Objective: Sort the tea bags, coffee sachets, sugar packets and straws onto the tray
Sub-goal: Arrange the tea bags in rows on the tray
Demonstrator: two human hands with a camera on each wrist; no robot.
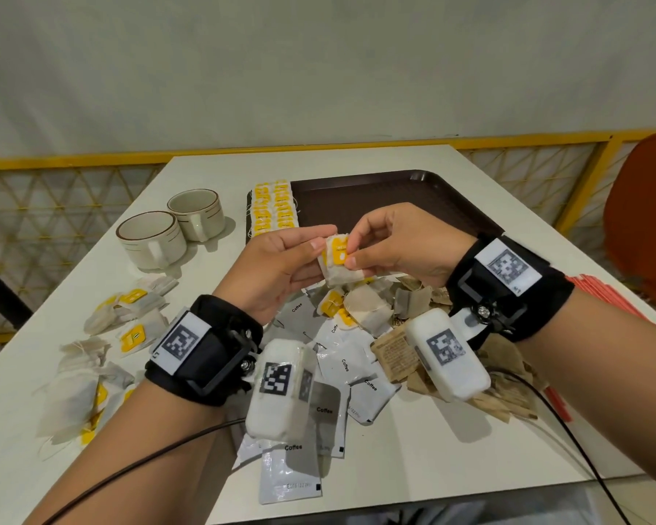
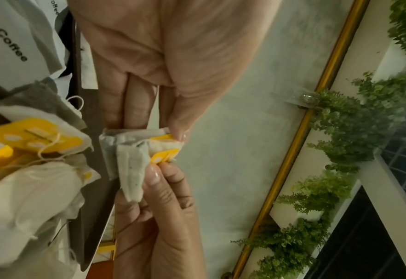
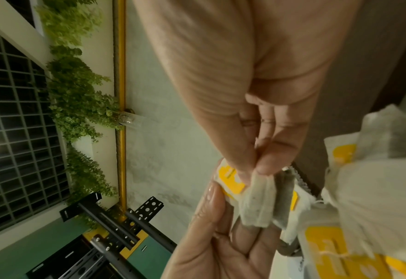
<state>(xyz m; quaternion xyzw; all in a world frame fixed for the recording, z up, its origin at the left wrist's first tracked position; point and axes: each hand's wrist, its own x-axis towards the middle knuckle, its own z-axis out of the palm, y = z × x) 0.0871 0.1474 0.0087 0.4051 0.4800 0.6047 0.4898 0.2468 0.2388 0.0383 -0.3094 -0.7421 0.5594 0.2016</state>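
Note:
Both hands hold one tea bag (image 1: pixel 338 261) with a yellow tag above the middle of the table. My left hand (image 1: pixel 317 255) pinches its left side, thumb on top. My right hand (image 1: pixel 352 252) pinches the tag between thumb and forefinger. In the left wrist view the tea bag (image 2: pixel 130 158) hangs folded below my left hand (image 2: pixel 154 130). In the right wrist view my right hand (image 3: pixel 254 169) pinches the tea bag (image 3: pixel 256 203) at its top edge. The dark brown tray (image 1: pixel 394 198) lies beyond, with rows of tea bags (image 1: pixel 275 206) along its left side.
Two empty cups (image 1: pixel 152 236) stand at the left. Loose tea bags (image 1: pixel 122 323) lie on the near left. Coffee sachets (image 1: pixel 334 373), more tea bags and brown sugar packets (image 1: pixel 394 350) are heaped under my hands. Red straws (image 1: pixel 603 293) lie at the right edge.

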